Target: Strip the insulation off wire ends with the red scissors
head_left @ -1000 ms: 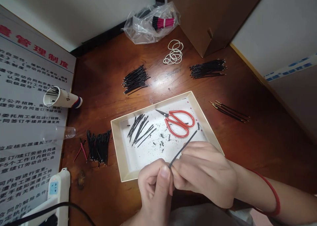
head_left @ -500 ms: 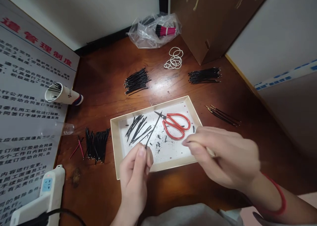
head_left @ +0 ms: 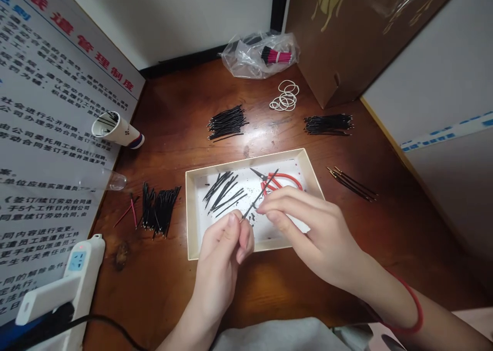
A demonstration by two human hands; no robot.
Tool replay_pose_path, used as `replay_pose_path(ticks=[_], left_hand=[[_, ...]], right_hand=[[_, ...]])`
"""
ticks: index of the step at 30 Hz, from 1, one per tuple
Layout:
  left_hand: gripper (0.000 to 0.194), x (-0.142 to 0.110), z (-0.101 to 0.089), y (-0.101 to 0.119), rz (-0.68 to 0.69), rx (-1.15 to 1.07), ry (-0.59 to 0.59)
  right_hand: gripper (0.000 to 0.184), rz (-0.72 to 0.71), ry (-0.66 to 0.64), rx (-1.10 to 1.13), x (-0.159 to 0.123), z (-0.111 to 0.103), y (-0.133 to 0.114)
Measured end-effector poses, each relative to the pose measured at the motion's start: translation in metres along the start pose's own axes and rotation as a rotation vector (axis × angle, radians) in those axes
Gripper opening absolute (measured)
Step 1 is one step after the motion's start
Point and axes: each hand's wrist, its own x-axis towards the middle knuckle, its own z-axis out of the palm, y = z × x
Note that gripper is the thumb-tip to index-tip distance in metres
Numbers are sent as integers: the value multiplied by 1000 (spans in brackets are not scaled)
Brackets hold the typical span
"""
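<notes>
My left hand (head_left: 225,238) is closed in a pinch on a thin black wire (head_left: 265,184), which slants up to the right over the tray. Close beside that wire is my right hand (head_left: 308,222), fingers drawn together in a pinch; what lies between its fingertips, if anything, is too small to make out. Under both hands stands a shallow cardboard tray (head_left: 191,217). Red-handled scissors (head_left: 290,179) lie inside it, partly covered by my right hand. Loose black strands (head_left: 223,192) and dark scraps lie in the tray too.
Bundles of black wires lie at the left (head_left: 159,210), back (head_left: 227,121) and right (head_left: 328,124). A few separate wires (head_left: 352,183) are right of the tray. Rubber bands (head_left: 285,97), a plastic bag (head_left: 246,58), a tipped paper cup (head_left: 119,130) and a power strip (head_left: 87,264) surround the workspace.
My right hand has moved left, from the tray's right edge to the wire in my left hand. The left hand keeps its pinch. The view has shifted slightly.
</notes>
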Motion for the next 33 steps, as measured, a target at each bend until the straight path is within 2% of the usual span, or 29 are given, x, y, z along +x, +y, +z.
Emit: replay_pose_path(ticks=[2,4,6,8,12,16,19,22,24,27,30,33], left_hand=[[48,-2,-2,-1,32,86,27],[48,-4,-4,-2,62,198,50],[49,-6,-5,-1,75,307,45],[49,-8,-5,0,90,389,25],[47,-8,-7,1,208,448,58],[25,-7,-8,2,431,503,130],[9,-7,-8,5,502,626,193],[11,-7,-8,6,550,703,197],[12,-6,-7,7,556,731,164],[16,-6,-5,9,463,743,124],[20,-8,-1,9,379,725,163],[17,-9,1,6,445,722,221]], right_hand=[[13,-50,134,-63,1,1,-2],[12,-139,193,-207,2,1,-3],[15,-214,148,-366,3,0,-2],[10,-238,76,-422,4,-2,-2],[13,-156,36,-236,3,-3,-3],[9,-78,76,-115,1,-1,-6],[9,-124,97,-142,0,0,-6],[10,-172,106,-185,0,-2,-5],[11,-173,89,-207,1,-4,-4],[10,-177,106,-319,1,-5,-4],[8,-187,201,-439,0,-2,-6],[10,-213,250,-442,-2,1,-10]])
